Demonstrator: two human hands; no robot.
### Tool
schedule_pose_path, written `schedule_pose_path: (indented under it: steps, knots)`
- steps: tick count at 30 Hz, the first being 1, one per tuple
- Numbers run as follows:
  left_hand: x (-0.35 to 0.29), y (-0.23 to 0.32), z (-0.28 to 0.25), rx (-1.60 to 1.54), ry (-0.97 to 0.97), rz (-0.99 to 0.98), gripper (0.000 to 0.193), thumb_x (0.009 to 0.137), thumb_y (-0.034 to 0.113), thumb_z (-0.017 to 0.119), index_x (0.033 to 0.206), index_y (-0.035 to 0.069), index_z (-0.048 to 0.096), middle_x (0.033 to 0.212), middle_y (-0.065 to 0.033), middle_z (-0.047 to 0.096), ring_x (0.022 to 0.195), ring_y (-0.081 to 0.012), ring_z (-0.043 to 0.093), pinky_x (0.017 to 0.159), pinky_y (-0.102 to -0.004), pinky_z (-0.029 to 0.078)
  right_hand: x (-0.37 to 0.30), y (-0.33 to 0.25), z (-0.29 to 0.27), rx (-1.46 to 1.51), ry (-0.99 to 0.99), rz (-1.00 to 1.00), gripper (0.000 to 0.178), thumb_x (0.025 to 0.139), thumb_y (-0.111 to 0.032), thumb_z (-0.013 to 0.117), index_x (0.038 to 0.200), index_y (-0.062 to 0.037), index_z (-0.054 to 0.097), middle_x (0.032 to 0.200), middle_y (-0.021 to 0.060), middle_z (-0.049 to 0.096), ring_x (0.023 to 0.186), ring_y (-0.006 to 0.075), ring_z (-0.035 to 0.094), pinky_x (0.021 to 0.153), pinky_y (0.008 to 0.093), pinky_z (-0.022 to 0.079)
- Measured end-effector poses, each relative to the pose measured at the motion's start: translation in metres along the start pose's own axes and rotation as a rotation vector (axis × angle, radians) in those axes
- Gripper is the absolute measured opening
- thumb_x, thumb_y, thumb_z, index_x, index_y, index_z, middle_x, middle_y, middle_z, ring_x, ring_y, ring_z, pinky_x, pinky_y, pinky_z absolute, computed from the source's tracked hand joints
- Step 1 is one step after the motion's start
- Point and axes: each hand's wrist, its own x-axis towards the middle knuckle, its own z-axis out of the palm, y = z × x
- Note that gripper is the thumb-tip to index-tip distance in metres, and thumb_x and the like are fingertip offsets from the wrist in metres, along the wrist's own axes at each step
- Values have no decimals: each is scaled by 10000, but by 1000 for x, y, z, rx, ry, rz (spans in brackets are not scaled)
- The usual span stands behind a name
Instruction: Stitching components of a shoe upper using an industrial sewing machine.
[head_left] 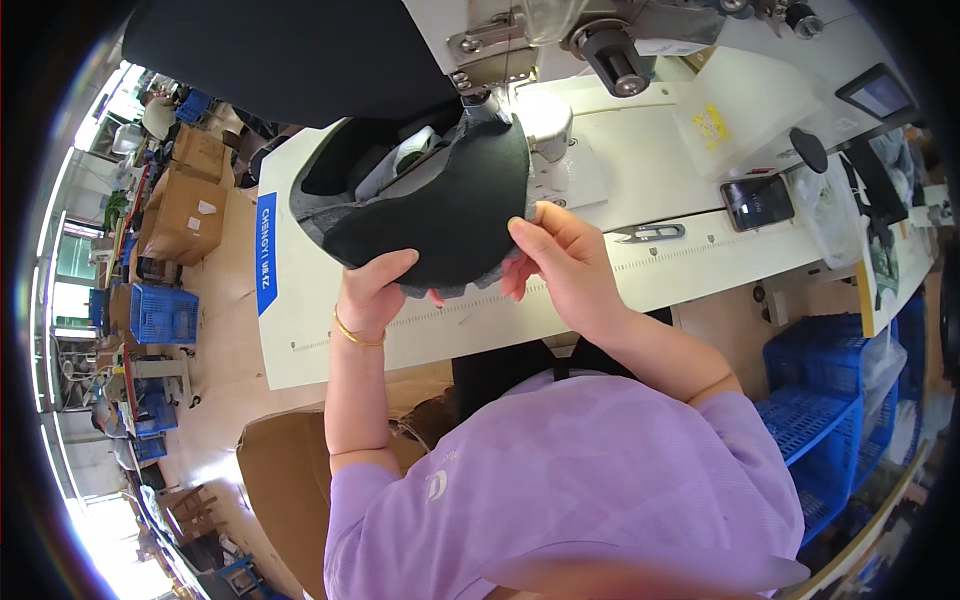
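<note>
A black curved sewn piece (430, 215) with grey lining along its edges is held up over the white sewing table (300, 350). Its far corner lies under the needle area (487, 108) of an industrial sewing machine. My left hand (370, 290) grips the near left edge, thumb on top and most fingers hidden beneath. At the near right edge, my right hand (572, 265) pinches the piece between thumb and fingers. Inside the piece's hollow, a white and green item (415, 148) is partly visible; I cannot make out what it is.
Thread snips (652, 233) and a dark phone (757, 203) lie right of my right hand. A clear plastic bag (828, 215) hangs near the table's right end. Blue crates (815, 410) stand at lower right. Cardboard boxes (183, 215) and a blue basket (163, 314) are at left.
</note>
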Motion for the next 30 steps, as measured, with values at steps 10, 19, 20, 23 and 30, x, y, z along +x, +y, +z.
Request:
schedule_pose_path:
  steps: [10, 19, 20, 23, 30]
  knots:
    - [4, -6, -2, 42, 19, 83, 341, 734, -81, 569, 1071, -37, 606, 1033, -138, 656, 922, -226, 641, 833, -315, 506, 8, 0, -4, -55, -4, -22, 236, 978, -210, 480, 890, -2, 549, 741, 60, 587, 600, 138, 604, 539, 249, 484]
    - [13, -5, 12, 68, 19, 113, 300, 792, -70, 528, 1085, -55, 589, 1028, -153, 650, 905, -241, 642, 792, -335, 528, 22, -10, -6, -90, 55, -43, 253, 974, -211, 486, 839, -10, 560, 721, 49, 581, 555, 121, 572, 510, 236, 463]
    - [14, -4, 15, 63, 50, 104, 300, 792, -70, 528, 1085, -55, 589, 1028, -153, 650, 905, -241, 642, 792, -335, 528, 23, -10, -6, -86, 52, -54, 253, 974, -211, 486, 839, -10, 560, 721, 49, 581, 555, 121, 572, 510, 236, 463]
    - [16, -1, 21, 38, -37, 93, 258, 816, -52, 520, 1066, -70, 582, 995, -164, 645, 837, -258, 645, 651, -358, 552, 29, -11, -6, -77, 75, -55, 262, 974, -211, 482, 830, -8, 563, 710, 48, 579, 549, 122, 571, 499, 233, 459]
    - [23, -4, 32, 53, 22, 148, 218, 853, -28, 503, 1053, -78, 577, 971, -160, 639, 797, -258, 637, 570, -368, 544, 34, -14, -7, -93, 59, -82, 256, 976, -211, 476, 864, -5, 580, 712, 64, 597, 566, 123, 586, 497, 230, 465]
